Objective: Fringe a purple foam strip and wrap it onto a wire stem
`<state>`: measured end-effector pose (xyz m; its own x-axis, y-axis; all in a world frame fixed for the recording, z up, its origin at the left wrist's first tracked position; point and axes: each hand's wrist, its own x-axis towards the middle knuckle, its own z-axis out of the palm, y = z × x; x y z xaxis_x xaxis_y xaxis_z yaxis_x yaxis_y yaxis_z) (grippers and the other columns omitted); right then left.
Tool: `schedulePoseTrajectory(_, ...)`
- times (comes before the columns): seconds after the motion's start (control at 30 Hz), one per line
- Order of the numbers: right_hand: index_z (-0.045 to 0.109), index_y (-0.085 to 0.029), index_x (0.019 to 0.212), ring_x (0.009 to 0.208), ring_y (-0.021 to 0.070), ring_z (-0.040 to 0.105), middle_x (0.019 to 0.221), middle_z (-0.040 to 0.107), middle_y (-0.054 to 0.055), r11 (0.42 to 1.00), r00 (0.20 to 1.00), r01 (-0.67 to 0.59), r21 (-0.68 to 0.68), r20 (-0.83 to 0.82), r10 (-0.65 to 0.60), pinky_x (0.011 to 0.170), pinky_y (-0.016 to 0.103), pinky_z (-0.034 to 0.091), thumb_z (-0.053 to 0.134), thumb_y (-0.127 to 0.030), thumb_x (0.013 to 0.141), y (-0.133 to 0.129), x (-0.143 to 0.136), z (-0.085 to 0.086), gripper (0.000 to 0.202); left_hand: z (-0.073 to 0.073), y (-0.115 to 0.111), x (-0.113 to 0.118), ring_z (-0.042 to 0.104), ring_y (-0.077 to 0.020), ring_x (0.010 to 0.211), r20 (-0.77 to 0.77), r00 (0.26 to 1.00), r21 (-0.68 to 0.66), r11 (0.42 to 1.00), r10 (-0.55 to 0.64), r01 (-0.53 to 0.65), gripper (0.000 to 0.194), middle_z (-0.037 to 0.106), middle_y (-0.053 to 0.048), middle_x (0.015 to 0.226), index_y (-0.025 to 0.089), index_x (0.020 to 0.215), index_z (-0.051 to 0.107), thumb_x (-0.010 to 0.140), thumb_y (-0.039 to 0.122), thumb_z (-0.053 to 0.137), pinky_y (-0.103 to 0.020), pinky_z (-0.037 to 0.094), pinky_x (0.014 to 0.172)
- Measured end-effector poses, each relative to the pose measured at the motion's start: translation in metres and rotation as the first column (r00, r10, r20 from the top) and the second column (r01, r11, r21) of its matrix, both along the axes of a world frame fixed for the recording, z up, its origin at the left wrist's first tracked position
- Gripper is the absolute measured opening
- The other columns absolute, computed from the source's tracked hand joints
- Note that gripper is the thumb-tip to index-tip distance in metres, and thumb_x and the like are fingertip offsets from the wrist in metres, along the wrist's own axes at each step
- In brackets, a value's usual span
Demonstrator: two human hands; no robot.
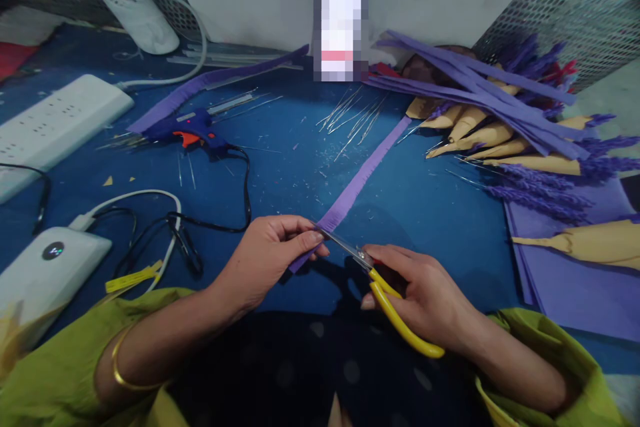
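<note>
Between thumb and fingers, my left hand (275, 253) pinches a long purple paper strip (367, 173) near its lower end. The strip runs away to the upper right, and fine cuts fringe one of its edges. My right hand (425, 290) is closed around yellow-handled scissors (407, 327). Their blades point left and meet the strip's edge right beside my left fingertips. Whether the blades are parted is too fine to see. A short tail of the strip hangs below my left fingers.
A blue glue gun (190, 130) lies at left with its black cord, near a white power strip (65, 123) and a power bank (55, 273). Paper-wrapped purple flower stems (480, 133), more purple strips (465, 90) and purple sheets (575, 287) lie at right. Thin wires (350, 113) lie ahead.
</note>
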<state>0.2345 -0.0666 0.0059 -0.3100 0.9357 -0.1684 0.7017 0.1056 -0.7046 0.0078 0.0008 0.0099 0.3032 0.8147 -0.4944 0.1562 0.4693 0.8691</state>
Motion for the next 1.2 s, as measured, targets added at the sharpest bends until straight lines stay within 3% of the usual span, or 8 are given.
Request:
schedulePoseTrajectory(0.23, 0.066, -0.023, 0.114, 0.077, 0.0186, 0.067, 0.092, 0.072, 0.006, 1.0, 1.0, -0.013, 0.007, -0.015, 0.013, 0.073, 0.028, 0.053, 0.067, -0.05, 0.082, 0.0014, 0.001, 0.0021, 0.042, 0.0001, 0.0004, 0.0006, 0.058, -0.0133, 0.062, -0.017, 1.0, 0.02, 1.0, -0.019, 0.019, 0.017, 0.072, -0.003, 0.067, 0.018, 0.072, 0.071, 0.077, 0.034, 0.071, -0.024, 0.04, 0.058)
schedulePoseTrajectory(0.6, 0.067, -0.02, 0.111, 0.078, 0.02, 0.067, 0.093, 0.071, 0.008, 1.0, 1.0, 0.006, -0.019, -0.028, -0.006, 0.076, 0.031, 0.054, 0.065, -0.051, 0.084, 0.0027, 0.0024, 0.0028, 0.041, 0.0064, 0.0002, 0.0005, 0.065, -0.0151, 0.071, -0.045, 0.999, 0.066, 0.998, 0.0, 0.003, 0.017, 0.073, -0.002, 0.074, 0.019, 0.079, 0.073, 0.08, 0.035, 0.069, -0.023, 0.047, 0.067)
schedulePoseTrajectory(0.83, 0.068, -0.021, 0.109, 0.076, 0.0192, 0.067, 0.091, 0.071, 0.007, 1.0, 0.999, -0.001, 0.005, -0.034, 0.001, 0.073, 0.029, 0.054, 0.066, -0.051, 0.083, 0.0022, 0.0009, 0.0019, 0.039, 0.0061, 0.0002, -0.0002, 0.062, -0.0135, 0.062, -0.077, 0.997, 0.061, 0.998, 0.014, -0.01, 0.019, 0.072, -0.002, 0.069, 0.018, 0.078, 0.073, 0.079, 0.037, 0.07, -0.022, 0.044, 0.059)
schedulePoseTrajectory(1.2, 0.068, -0.023, 0.109, 0.078, 0.0181, 0.065, 0.093, 0.071, 0.004, 0.996, 0.993, 0.009, -0.094, -0.118, -0.02, 0.07, 0.027, 0.053, 0.07, -0.044, 0.082, 0.001, 0.0027, 0.0001, 0.034, -0.002, 0.0016, -0.0009, 0.058, -0.0084, 0.058, 0.093, 0.993, -0.062, 0.996, 0.072, -0.066, 0.013, 0.071, 0.001, 0.064, 0.02, 0.074, 0.073, 0.076, 0.033, 0.075, -0.017, 0.042, 0.056)
